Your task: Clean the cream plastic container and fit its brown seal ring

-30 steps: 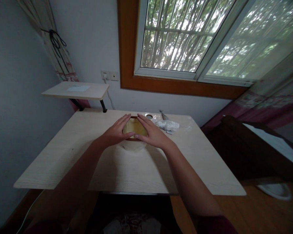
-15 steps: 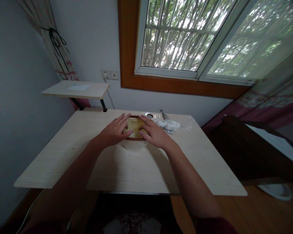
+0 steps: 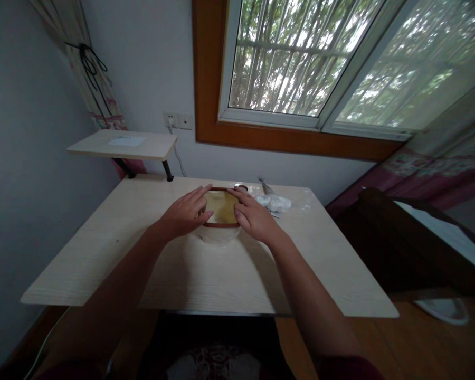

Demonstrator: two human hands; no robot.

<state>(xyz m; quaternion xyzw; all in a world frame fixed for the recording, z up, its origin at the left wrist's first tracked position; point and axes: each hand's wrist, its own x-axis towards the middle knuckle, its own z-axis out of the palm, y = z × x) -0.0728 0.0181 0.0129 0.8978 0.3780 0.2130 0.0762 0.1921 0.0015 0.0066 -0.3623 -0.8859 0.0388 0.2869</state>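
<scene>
The square container with a brown rim [image 3: 220, 207] is set on a white bowl [image 3: 216, 236] on the tabletop [image 3: 103, 264], and it is not yet lifted. The left hand [image 3: 186, 214] and the right hand [image 3: 255, 219] are laid at its sides, the fingers [image 3: 241, 202] spread, not clenched. Compared with the earlier view, the hands are moved slightly apart, so more of the yellow inside is shown

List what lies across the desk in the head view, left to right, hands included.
left hand → square brown-rimmed container → right hand → white bundle in clear plastic
</scene>
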